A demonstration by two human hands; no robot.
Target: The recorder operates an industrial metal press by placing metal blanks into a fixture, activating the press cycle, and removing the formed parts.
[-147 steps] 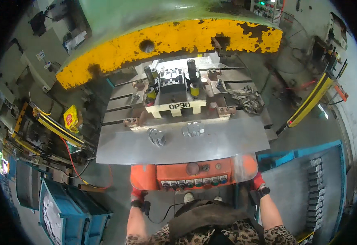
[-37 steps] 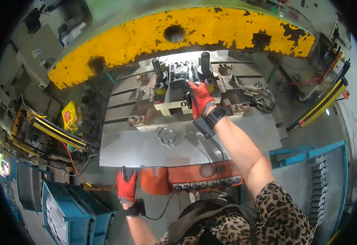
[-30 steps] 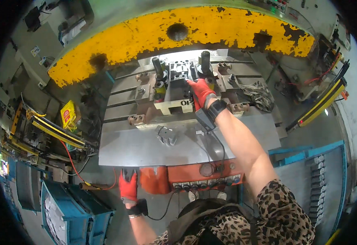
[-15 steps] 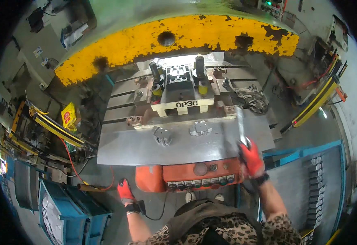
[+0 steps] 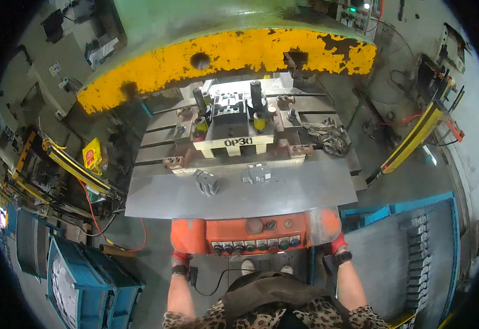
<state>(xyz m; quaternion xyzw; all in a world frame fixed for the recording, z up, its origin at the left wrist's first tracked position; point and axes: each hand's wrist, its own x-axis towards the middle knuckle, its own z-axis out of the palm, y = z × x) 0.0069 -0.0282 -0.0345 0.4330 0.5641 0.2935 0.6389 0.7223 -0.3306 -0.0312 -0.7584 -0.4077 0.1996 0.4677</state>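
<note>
My left hand (image 5: pixel 182 256), in a red glove, reaches in under the left end of the orange control panel (image 5: pixel 198 237). At its right end my right hand (image 5: pixel 338 243), also red-gloved, is tucked behind the rounded orange cover. The fingers of both hands are hidden by the panel, so whether they hold or press anything does not show. A row of buttons (image 5: pixel 256 245) runs along the panel's front. Beyond it, a small stack of grey metal parts (image 5: pixel 207 182) and another grey metal part (image 5: pixel 257 173) lie on the steel plate (image 5: pixel 283 200).
The die (image 5: pixel 234 143) with dark guide posts stands on the press bed, under the yellow-edged press ram (image 5: pixel 228 55). Crumpled dark wrapping (image 5: pixel 327 137) lies right of it. Yellow guard posts (image 5: pixel 415 137) flank the press. Blue bins (image 5: pixel 80 274) stand left; a blue-framed rack (image 5: pixel 452 247) stands right.
My right hand has moved down from above the plate to the panel's right end; the long metal tool it held is out of sight. My left hand has moved in to the left end.
</note>
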